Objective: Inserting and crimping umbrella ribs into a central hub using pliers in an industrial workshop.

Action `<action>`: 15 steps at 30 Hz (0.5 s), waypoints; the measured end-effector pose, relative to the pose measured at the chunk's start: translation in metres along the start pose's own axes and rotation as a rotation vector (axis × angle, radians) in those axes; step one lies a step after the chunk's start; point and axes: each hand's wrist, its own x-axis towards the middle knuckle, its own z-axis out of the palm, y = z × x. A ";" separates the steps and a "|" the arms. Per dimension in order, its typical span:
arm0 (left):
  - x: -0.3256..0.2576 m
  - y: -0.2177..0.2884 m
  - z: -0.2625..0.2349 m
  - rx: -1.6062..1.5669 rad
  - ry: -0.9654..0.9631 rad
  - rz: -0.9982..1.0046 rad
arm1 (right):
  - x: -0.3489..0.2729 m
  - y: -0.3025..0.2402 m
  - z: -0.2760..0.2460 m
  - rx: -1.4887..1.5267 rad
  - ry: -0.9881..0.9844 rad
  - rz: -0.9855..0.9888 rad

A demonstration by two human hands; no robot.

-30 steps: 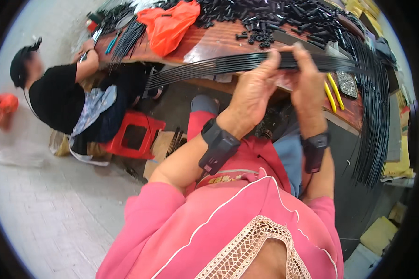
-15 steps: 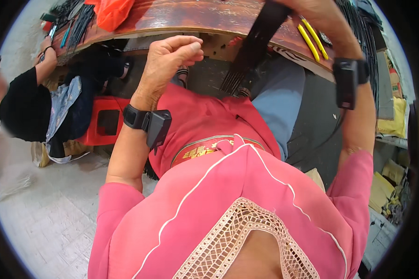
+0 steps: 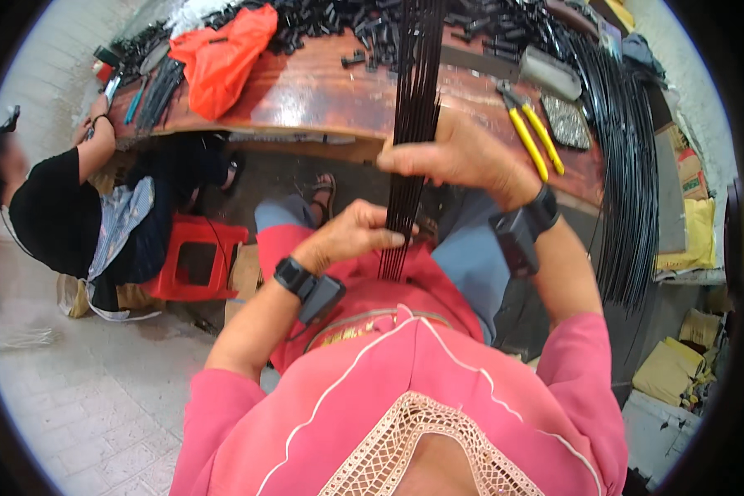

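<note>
A bundle of thin, stiff black strands (image 3: 414, 83) stands nearly lengthwise before me, its near ends over my red apron (image 3: 355, 298) and its far part reaching over the table. Low on the bundle, my left hand (image 3: 357, 236) is closed round it, thumb on top. Higher up, my right hand (image 3: 463, 161) grips the same bundle, with its thumb laid across the strands. Both wrists wear a black strapped device. Beyond my right hand lie yellow-handled pliers (image 3: 536, 136) on the reddish wooden table (image 3: 314, 91).
Loose black parts (image 3: 372, 37) cover the table's far side, near an orange plastic bag (image 3: 221, 62). Another heap of long black strands (image 3: 624, 182) hangs over the right edge. A grey block (image 3: 550, 73) lies behind the pliers. At left, a person (image 3: 54, 198) sits on a red stool (image 3: 198, 260).
My right hand has brought the bundle from the upper right to the middle. My left hand, raised without the bundle before, now grips its lower part. More of the tabletop shows.
</note>
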 end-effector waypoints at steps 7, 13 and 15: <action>0.000 -0.004 -0.001 -0.045 0.081 -0.098 | 0.013 0.026 0.005 -0.017 -0.009 -0.037; -0.021 0.113 -0.042 0.151 0.581 0.039 | 0.017 0.028 0.004 0.067 -0.029 -0.024; -0.017 0.153 -0.051 0.182 0.791 0.382 | 0.016 0.039 0.007 0.063 -0.032 -0.095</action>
